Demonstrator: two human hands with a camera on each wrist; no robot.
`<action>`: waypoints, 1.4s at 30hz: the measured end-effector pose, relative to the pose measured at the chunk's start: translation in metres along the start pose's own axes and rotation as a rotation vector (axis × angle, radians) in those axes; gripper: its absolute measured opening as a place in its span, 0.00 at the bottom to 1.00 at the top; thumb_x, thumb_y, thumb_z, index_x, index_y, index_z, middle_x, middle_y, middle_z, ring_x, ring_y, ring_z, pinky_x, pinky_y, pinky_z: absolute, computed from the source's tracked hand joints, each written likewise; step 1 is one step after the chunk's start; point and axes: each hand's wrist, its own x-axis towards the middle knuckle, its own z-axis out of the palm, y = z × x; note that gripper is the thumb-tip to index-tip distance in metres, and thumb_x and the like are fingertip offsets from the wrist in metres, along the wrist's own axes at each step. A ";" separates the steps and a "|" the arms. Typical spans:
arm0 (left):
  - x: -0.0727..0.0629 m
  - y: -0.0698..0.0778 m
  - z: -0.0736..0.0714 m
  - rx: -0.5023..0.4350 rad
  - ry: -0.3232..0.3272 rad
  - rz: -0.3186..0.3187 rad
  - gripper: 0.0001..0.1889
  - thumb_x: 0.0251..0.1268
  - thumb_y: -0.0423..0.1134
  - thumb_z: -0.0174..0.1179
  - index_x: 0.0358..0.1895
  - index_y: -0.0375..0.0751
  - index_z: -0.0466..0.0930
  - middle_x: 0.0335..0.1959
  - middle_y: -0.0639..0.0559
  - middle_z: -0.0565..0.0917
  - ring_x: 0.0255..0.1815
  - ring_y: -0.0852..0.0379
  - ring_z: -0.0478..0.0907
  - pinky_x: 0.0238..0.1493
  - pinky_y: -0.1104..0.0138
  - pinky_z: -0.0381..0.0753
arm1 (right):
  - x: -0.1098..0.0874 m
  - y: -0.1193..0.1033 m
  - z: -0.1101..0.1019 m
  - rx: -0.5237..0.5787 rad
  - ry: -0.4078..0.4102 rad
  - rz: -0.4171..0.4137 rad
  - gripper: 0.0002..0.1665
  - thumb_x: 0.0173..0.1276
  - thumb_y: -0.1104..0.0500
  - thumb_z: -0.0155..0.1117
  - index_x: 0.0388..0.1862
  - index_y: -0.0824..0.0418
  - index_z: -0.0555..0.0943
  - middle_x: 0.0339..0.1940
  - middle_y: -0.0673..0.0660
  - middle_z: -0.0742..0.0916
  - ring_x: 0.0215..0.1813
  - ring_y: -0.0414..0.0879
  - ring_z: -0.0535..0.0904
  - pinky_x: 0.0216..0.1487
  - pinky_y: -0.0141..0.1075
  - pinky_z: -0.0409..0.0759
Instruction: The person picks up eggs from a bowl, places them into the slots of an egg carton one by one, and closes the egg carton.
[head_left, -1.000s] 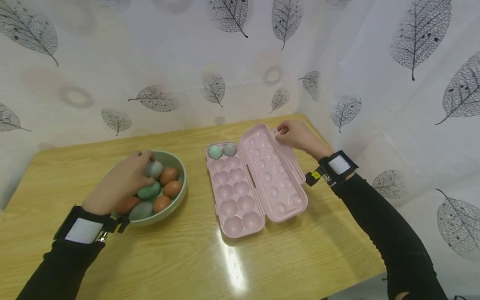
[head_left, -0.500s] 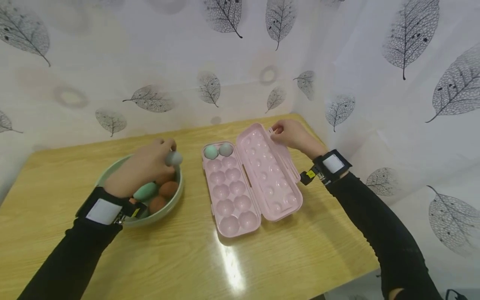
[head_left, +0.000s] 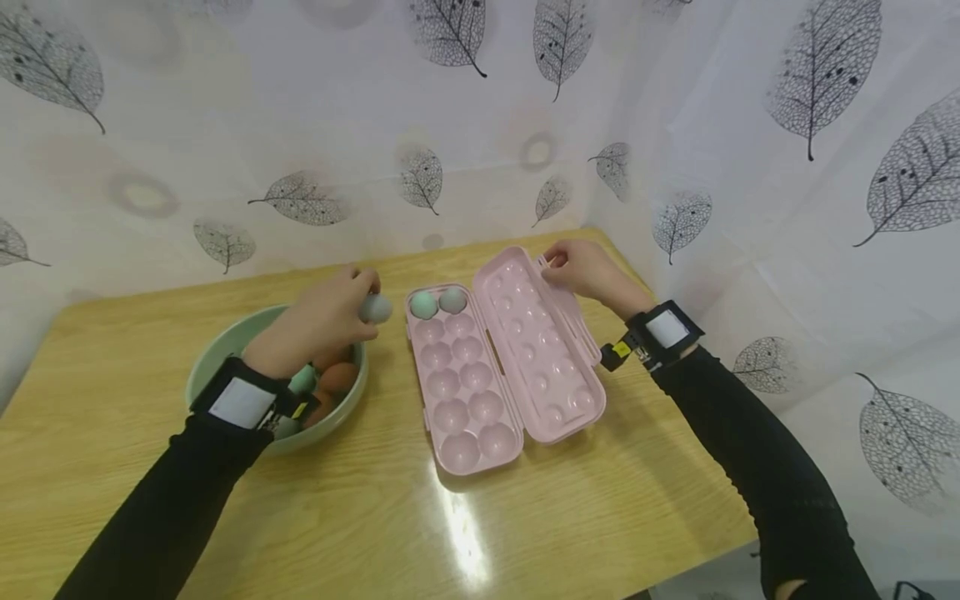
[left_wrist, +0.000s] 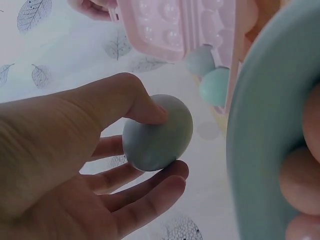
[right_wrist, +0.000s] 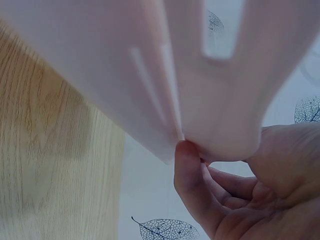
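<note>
A grey-blue egg (left_wrist: 162,132) is pinched between the thumb and fingers of my left hand (head_left: 322,321), up past the right rim of the pale green bowl (head_left: 206,367). Brown and green eggs (head_left: 337,379) lie in that bowl, partly hidden under the hand and wrist. To the right, a pink egg carton (head_left: 442,383) lies with its lid (head_left: 528,342) swung back. A green egg (head_left: 423,305) and a grey egg (head_left: 452,300) fill the two far cups. At the lid's far outer edge my right hand (head_left: 588,271) pinches the pink plastic (right_wrist: 220,120).
The wooden table (head_left: 375,517) runs up to a white curtain (head_left: 337,125) printed with leaves at the back and right. Both wrists wear black bands with cameras (head_left: 663,333).
My left hand has lifted the grey-blue egg out of the bowl and carried it right, toward the carton. The right hand keeps its hold on the lid.
</note>
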 end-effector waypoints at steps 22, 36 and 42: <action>0.057 0.026 0.037 0.052 -0.069 0.171 0.23 0.56 0.33 0.70 0.55 0.35 0.75 0.48 0.39 0.80 0.43 0.47 0.77 0.46 0.56 0.81 | 0.000 0.000 -0.001 0.007 0.002 0.011 0.23 0.67 0.57 0.60 0.59 0.66 0.81 0.52 0.67 0.86 0.52 0.58 0.82 0.53 0.47 0.82; 0.069 0.037 0.073 0.268 -0.083 0.195 0.14 0.73 0.32 0.56 0.59 0.40 0.78 0.56 0.38 0.83 0.57 0.39 0.81 0.61 0.50 0.82 | 0.001 0.000 0.000 0.002 -0.018 0.024 0.23 0.68 0.56 0.61 0.59 0.65 0.80 0.53 0.66 0.85 0.52 0.58 0.82 0.53 0.46 0.83; 0.065 0.038 0.075 0.284 -0.047 0.203 0.11 0.74 0.30 0.54 0.54 0.40 0.79 0.56 0.35 0.80 0.55 0.39 0.80 0.58 0.50 0.83 | 0.002 -0.001 0.000 0.001 -0.015 0.021 0.23 0.68 0.56 0.61 0.58 0.65 0.81 0.52 0.66 0.85 0.52 0.57 0.81 0.53 0.46 0.83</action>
